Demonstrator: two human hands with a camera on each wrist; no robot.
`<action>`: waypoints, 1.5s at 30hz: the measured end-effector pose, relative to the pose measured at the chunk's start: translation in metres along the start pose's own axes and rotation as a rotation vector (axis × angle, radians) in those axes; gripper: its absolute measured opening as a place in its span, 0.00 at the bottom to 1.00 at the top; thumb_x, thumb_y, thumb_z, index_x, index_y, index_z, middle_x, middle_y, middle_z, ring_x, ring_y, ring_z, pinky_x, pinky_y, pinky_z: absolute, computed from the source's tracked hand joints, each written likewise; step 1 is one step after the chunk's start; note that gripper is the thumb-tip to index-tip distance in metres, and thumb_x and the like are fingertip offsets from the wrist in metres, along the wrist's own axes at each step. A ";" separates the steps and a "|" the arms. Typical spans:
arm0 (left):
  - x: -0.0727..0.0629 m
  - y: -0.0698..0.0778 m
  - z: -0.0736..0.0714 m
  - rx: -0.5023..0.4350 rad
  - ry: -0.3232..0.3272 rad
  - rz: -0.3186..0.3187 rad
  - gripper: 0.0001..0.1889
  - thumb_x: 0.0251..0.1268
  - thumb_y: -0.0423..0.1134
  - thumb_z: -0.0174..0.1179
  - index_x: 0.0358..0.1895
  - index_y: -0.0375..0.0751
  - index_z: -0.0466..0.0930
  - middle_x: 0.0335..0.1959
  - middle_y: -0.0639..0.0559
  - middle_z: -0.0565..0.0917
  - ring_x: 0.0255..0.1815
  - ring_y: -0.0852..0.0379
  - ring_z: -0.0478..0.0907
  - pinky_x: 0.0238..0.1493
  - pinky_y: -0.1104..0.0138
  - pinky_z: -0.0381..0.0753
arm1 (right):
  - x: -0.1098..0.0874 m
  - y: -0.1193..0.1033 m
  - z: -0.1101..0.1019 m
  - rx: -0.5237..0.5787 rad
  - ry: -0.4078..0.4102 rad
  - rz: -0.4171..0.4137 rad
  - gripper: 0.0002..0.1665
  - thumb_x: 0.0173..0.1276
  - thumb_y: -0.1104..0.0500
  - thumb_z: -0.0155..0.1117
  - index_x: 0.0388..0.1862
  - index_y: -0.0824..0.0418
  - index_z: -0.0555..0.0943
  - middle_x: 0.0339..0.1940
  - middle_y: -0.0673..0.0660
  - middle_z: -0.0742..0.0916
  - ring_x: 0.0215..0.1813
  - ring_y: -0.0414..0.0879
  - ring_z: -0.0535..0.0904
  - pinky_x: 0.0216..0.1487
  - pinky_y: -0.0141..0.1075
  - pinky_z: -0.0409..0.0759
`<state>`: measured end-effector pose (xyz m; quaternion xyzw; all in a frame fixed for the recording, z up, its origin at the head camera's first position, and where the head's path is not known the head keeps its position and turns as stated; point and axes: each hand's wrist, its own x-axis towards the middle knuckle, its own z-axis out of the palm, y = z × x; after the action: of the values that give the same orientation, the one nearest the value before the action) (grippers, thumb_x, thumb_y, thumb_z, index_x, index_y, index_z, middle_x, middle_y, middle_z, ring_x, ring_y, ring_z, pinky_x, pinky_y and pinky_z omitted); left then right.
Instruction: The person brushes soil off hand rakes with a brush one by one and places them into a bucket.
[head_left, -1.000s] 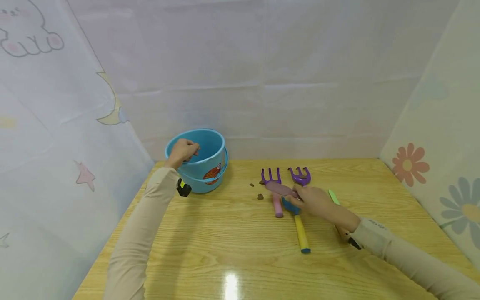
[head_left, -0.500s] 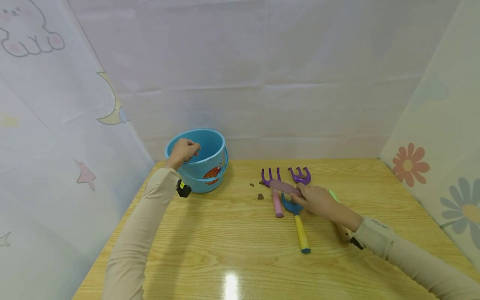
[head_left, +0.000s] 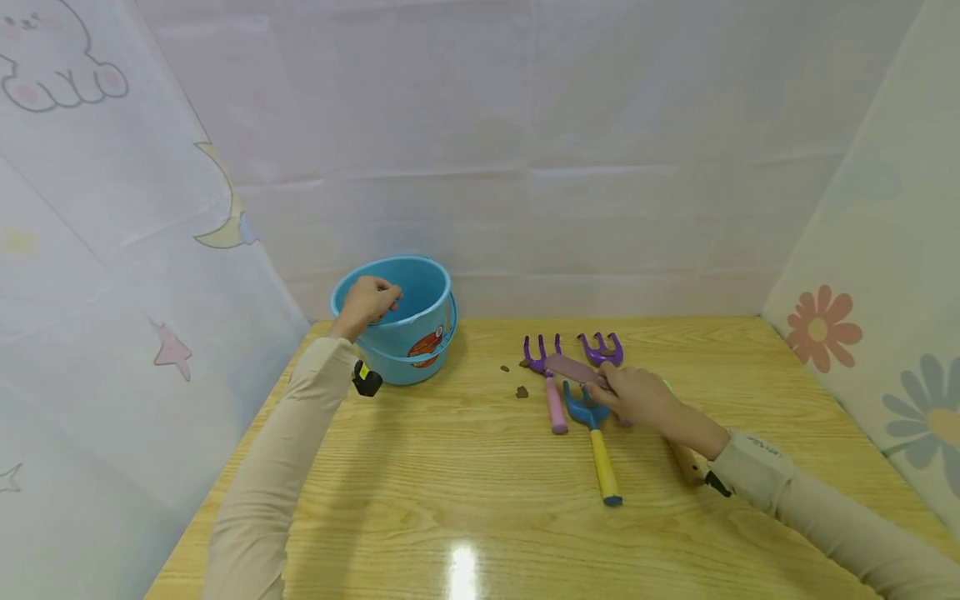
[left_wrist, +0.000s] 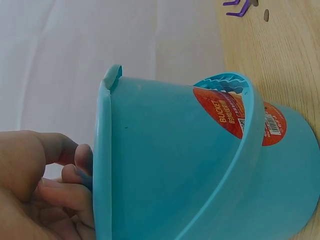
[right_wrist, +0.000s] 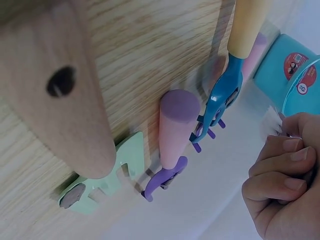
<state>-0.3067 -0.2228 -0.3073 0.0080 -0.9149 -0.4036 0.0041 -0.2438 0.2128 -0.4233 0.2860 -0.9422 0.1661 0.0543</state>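
My left hand [head_left: 366, 300] is over the near rim of a light blue bucket [head_left: 408, 342]. In the left wrist view its fingers are curled right at the rim, and I cannot tell if they hold anything. My right hand [head_left: 645, 398] grips a flat, pinkish-brown, elongated thing [head_left: 573, 369]; in the right wrist view whitish bristle-like strands [right_wrist: 272, 120] show past its curled fingers. Under and around it lie a purple fork with a pink handle [head_left: 555, 408], a blue fork with a yellow handle [head_left: 602, 458] and a second purple fork [head_left: 600, 350].
A wooden handle [right_wrist: 60, 100] and a light green rake head [right_wrist: 132, 155] lie beneath my right wrist. Small brown clumps [head_left: 522, 392] are scattered on the wooden table [head_left: 420, 500] left of the forks. A pale cloth backdrop [head_left: 600, 167] rises behind.
My right hand has shifted slightly to the right with the pinkish-brown thing, uncovering more of the purple and blue forks. My left hand stays over the bucket.
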 end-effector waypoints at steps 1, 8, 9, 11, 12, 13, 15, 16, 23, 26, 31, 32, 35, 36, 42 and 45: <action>0.000 0.000 0.000 0.001 0.002 0.003 0.16 0.75 0.42 0.49 0.48 0.36 0.83 0.30 0.48 0.81 0.17 0.60 0.63 0.23 0.66 0.66 | 0.000 0.000 0.000 -0.003 0.002 -0.001 0.16 0.74 0.55 0.60 0.27 0.59 0.69 0.13 0.45 0.64 0.14 0.35 0.55 0.17 0.26 0.52; -0.001 0.003 0.001 0.034 0.020 0.024 0.16 0.75 0.41 0.49 0.48 0.36 0.84 0.29 0.48 0.82 0.15 0.61 0.62 0.20 0.67 0.65 | -0.001 0.003 -0.002 -0.029 0.008 0.021 0.18 0.75 0.53 0.60 0.28 0.60 0.69 0.13 0.47 0.65 0.13 0.36 0.58 0.16 0.28 0.54; -0.001 0.003 0.002 0.039 0.023 0.027 0.16 0.75 0.41 0.49 0.48 0.36 0.84 0.29 0.47 0.82 0.14 0.61 0.62 0.20 0.67 0.65 | -0.001 0.003 -0.002 -0.030 0.008 0.026 0.18 0.75 0.53 0.60 0.27 0.60 0.69 0.13 0.47 0.65 0.13 0.37 0.58 0.16 0.28 0.54; 0.000 0.003 0.003 0.050 0.030 0.029 0.16 0.75 0.42 0.49 0.48 0.37 0.84 0.29 0.48 0.83 0.14 0.61 0.61 0.19 0.67 0.64 | -0.001 0.004 -0.001 -0.028 0.002 0.038 0.19 0.75 0.52 0.59 0.27 0.60 0.68 0.14 0.47 0.65 0.14 0.37 0.58 0.16 0.28 0.54; 0.000 0.003 0.003 0.054 0.032 0.032 0.16 0.74 0.42 0.49 0.47 0.37 0.85 0.29 0.48 0.83 0.13 0.61 0.61 0.19 0.67 0.64 | -0.001 0.005 -0.001 -0.026 -0.001 0.044 0.19 0.75 0.52 0.59 0.27 0.59 0.68 0.14 0.47 0.65 0.14 0.37 0.58 0.16 0.29 0.54; 0.000 0.003 0.004 0.057 0.034 0.035 0.16 0.75 0.42 0.49 0.47 0.38 0.85 0.29 0.48 0.83 0.13 0.62 0.60 0.19 0.67 0.64 | -0.001 0.006 -0.001 -0.025 -0.004 0.049 0.19 0.75 0.52 0.59 0.26 0.59 0.67 0.14 0.47 0.65 0.15 0.37 0.58 0.16 0.29 0.54; -0.001 0.003 0.004 0.060 0.037 0.043 0.16 0.74 0.42 0.49 0.45 0.37 0.85 0.29 0.47 0.83 0.13 0.61 0.60 0.18 0.67 0.64 | -0.001 0.007 -0.001 -0.024 -0.008 0.058 0.20 0.76 0.51 0.59 0.26 0.58 0.67 0.14 0.47 0.65 0.15 0.38 0.59 0.16 0.29 0.55; -0.002 0.003 0.005 0.059 0.040 0.047 0.15 0.74 0.42 0.49 0.45 0.37 0.85 0.29 0.47 0.83 0.13 0.61 0.60 0.18 0.67 0.64 | -0.001 0.007 0.000 -0.023 -0.009 0.062 0.20 0.76 0.51 0.59 0.26 0.58 0.67 0.14 0.48 0.66 0.15 0.38 0.59 0.16 0.29 0.55; -0.009 0.009 0.008 0.079 0.062 0.078 0.15 0.73 0.40 0.50 0.40 0.36 0.84 0.26 0.47 0.82 0.15 0.59 0.61 0.19 0.66 0.63 | -0.004 0.012 0.001 -0.037 0.011 0.044 0.18 0.76 0.53 0.58 0.27 0.58 0.67 0.14 0.48 0.68 0.14 0.39 0.62 0.15 0.29 0.57; -0.011 0.010 0.008 0.090 0.073 0.091 0.15 0.73 0.40 0.50 0.35 0.36 0.84 0.25 0.48 0.81 0.16 0.58 0.61 0.20 0.65 0.63 | -0.003 0.014 0.002 -0.035 0.012 0.046 0.17 0.76 0.53 0.58 0.28 0.59 0.68 0.14 0.48 0.69 0.14 0.39 0.63 0.15 0.30 0.58; -0.011 0.011 0.008 0.095 0.091 0.112 0.15 0.72 0.40 0.50 0.34 0.38 0.84 0.25 0.47 0.81 0.16 0.57 0.62 0.22 0.65 0.64 | -0.001 0.014 0.000 -0.028 0.006 0.058 0.14 0.76 0.53 0.57 0.35 0.61 0.71 0.14 0.49 0.70 0.14 0.41 0.67 0.15 0.32 0.62; -0.011 0.011 0.008 0.096 0.092 0.114 0.15 0.72 0.40 0.50 0.34 0.37 0.84 0.25 0.47 0.81 0.17 0.57 0.62 0.22 0.65 0.64 | -0.001 0.014 -0.001 -0.029 0.005 0.056 0.14 0.77 0.53 0.57 0.37 0.62 0.72 0.14 0.49 0.70 0.14 0.41 0.67 0.15 0.32 0.63; -0.011 0.012 0.009 0.095 0.091 0.115 0.14 0.72 0.40 0.50 0.36 0.37 0.84 0.26 0.47 0.82 0.17 0.57 0.63 0.23 0.65 0.65 | 0.000 0.014 -0.003 -0.030 -0.002 0.058 0.15 0.78 0.52 0.55 0.39 0.64 0.73 0.14 0.50 0.71 0.14 0.42 0.68 0.15 0.33 0.63; -0.011 0.012 0.009 0.096 0.091 0.114 0.14 0.72 0.41 0.50 0.37 0.37 0.84 0.27 0.47 0.82 0.17 0.57 0.63 0.23 0.65 0.65 | 0.000 0.013 -0.003 -0.028 -0.004 0.059 0.16 0.78 0.52 0.54 0.40 0.65 0.73 0.14 0.50 0.71 0.15 0.42 0.68 0.15 0.33 0.63; -0.011 0.013 0.011 0.096 0.082 0.108 0.14 0.72 0.40 0.50 0.35 0.38 0.83 0.26 0.45 0.82 0.16 0.58 0.62 0.21 0.66 0.63 | -0.001 0.013 -0.003 -0.016 0.007 0.070 0.14 0.78 0.54 0.54 0.37 0.65 0.71 0.15 0.51 0.71 0.16 0.43 0.68 0.16 0.34 0.63; -0.010 0.012 0.012 0.088 0.076 0.115 0.14 0.72 0.40 0.49 0.33 0.38 0.83 0.28 0.40 0.83 0.15 0.58 0.61 0.20 0.66 0.62 | -0.001 0.013 -0.003 -0.019 0.024 0.073 0.15 0.78 0.55 0.54 0.38 0.68 0.72 0.16 0.52 0.72 0.17 0.43 0.68 0.16 0.34 0.64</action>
<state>-0.2966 -0.2059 -0.3066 -0.0290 -0.9298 -0.3616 0.0618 -0.2501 0.2247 -0.4246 0.2490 -0.9528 0.1623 0.0620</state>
